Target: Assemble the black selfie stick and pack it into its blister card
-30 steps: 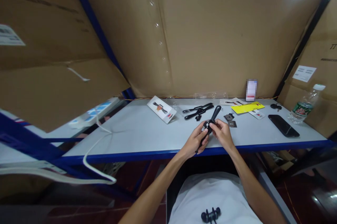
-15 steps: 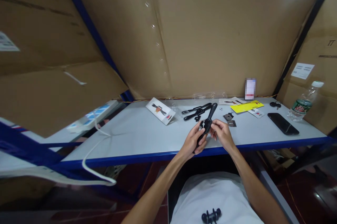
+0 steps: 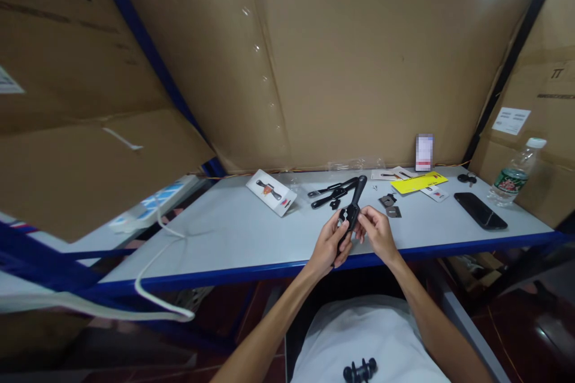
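A black spokeshave (image 3: 358, 192) is held tilted above the table's front edge, one handle pointing up and away. My left hand (image 3: 331, 243) wraps around its lower handle, the thumb near the middle body. At the body's right side, my right hand (image 3: 376, 232) has thumb and fingertips pinched together; whatever is between them is too small to make out. Behind lie more black spokeshaves (image 3: 335, 194) and a small black part (image 3: 335, 204). Right of my hands are flat metal blades (image 3: 393, 212) and tiny screws (image 3: 374, 187).
A white box (image 3: 271, 192) with a spokeshave picture lies left. To the right are a yellow card (image 3: 418, 182), a black phone (image 3: 480, 211), a water bottle (image 3: 513, 176) and a lit phone (image 3: 424, 152). Cardboard (image 3: 350, 71) walls the back. A white cable (image 3: 146, 290) hangs left.
The view has shifted slightly. My left hand still holds the spokeshave, and my right fingertips remain at its side with only a small movement.
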The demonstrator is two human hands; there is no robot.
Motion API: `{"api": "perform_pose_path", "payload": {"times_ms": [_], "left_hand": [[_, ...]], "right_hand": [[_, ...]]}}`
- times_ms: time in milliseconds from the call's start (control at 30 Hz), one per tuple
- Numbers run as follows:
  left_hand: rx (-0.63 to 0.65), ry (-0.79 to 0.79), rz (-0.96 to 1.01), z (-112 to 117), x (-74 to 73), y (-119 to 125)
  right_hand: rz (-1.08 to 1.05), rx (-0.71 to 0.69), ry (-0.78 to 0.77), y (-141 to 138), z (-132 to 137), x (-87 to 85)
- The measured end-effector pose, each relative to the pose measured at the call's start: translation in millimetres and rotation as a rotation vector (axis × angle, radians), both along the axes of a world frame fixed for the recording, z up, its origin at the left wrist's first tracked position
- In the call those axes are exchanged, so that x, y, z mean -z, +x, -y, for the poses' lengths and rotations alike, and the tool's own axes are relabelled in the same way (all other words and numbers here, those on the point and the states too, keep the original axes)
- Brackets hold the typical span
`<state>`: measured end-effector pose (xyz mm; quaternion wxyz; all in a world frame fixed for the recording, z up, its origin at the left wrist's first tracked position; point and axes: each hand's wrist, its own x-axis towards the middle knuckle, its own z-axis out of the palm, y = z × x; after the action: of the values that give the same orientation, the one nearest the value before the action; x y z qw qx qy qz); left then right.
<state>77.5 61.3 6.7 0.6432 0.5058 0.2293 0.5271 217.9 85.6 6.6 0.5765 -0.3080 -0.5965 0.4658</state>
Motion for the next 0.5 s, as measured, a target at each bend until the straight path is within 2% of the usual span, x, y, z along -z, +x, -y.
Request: {"api": "perform_pose_path", "payload": {"times_ms": [500], "left_hand": [[0.010,0.009,0.001,0.4,0.6,-0.5]], "right_hand": [[-0.002,0.010,-0.003,-0.1,1.5,1.4]]}}
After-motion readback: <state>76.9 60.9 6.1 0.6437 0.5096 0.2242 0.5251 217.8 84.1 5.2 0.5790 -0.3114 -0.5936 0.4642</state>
